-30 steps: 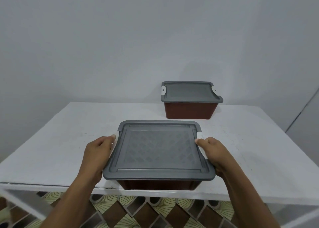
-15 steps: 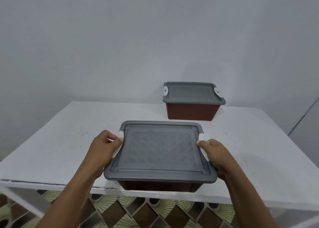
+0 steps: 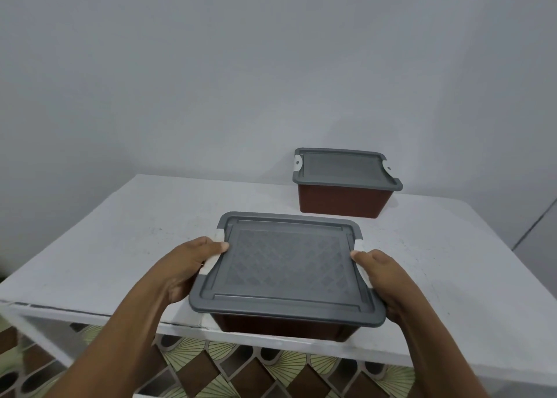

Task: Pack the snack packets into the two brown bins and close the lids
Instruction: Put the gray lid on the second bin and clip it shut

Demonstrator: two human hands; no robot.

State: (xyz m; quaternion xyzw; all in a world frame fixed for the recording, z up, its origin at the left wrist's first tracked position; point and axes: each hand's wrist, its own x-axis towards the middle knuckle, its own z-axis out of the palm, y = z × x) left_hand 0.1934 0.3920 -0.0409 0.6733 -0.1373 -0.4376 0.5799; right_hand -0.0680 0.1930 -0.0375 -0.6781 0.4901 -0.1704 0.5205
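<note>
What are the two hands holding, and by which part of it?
Both hold the near brown bin by its sides: the left hand grips the left rim at the white latch, the right hand the right rim, thumbs on the grey lid.

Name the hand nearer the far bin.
Right. The right hand grips the near bin's right side, directly before the far bin; the left hand grips the opposite side, farther away.

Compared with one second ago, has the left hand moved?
Yes. The left hand has shifted rightward against the near bin's grey lid: its thumb, earlier at the white latch, now lies over the lid's edge.
</note>
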